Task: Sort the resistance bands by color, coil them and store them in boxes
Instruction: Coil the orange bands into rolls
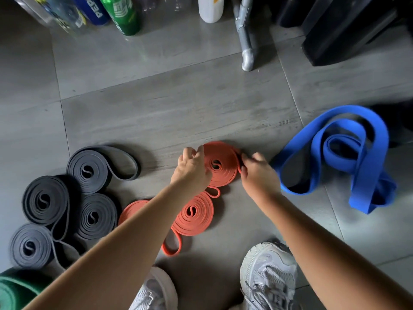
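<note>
Orange and flat on the floor [156, 97], the coil [223, 175] sits between our hands: our left grip [192, 168] clasps its left rim, our right grip [257, 173] pinches its right rim.

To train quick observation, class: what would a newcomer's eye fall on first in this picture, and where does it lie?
The loose blue band sprawls on the floor at right, the brightest thing in view. At centre the left hand and right hand pinch the rim of an orange coil. Four grey coils cluster at left.
</note>
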Demonstrator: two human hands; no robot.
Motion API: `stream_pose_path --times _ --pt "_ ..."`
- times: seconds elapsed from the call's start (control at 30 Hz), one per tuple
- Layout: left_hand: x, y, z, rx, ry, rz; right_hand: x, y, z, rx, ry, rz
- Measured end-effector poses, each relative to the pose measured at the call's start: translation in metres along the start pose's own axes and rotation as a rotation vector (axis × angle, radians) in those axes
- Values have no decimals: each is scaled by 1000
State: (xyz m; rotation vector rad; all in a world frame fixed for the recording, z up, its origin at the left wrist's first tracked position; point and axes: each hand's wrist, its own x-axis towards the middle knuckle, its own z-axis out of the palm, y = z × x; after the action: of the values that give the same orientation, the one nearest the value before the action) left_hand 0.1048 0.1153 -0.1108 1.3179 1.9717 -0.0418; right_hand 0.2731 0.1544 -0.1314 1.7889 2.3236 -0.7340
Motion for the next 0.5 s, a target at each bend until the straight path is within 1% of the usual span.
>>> stream_pose_path --times 0.03,0.1,0.17,0.23,0.27,0.3,0.37,0.4,0.43,0.47,0.5 --pt "-2 2 3 88 27 28 -1 0 1 63 8 27" --pt "-5 10 9 288 73 153 2 4 -1 181 14 76" --pt "-7 20 17 388 2 261 4 9 -6 186 -33 76" --pt "-6 25 23 423 -112 269 4 14 -10 132 -58 38" --pt "-5 26 24 434 -140 258 1 16 -14 102 -39 25" --pt "-5 26 24 444 -148 253 -3 19 -17 80 10 13" --pt "-5 24 21 447 -141 259 -15 28 -19 43 167 6" --pt "-6 23 18 440 -138 265 -22 34 -19 27 243 45" --pt "-7 23 16 427 -140 268 -29 42 -20 23 282 114" --pt "-9 23 14 408 -147 265 -38 48 -20 8 259 195" --pt "-12 22 13 385 -157 256 -47 54 -19 -31 186 252"
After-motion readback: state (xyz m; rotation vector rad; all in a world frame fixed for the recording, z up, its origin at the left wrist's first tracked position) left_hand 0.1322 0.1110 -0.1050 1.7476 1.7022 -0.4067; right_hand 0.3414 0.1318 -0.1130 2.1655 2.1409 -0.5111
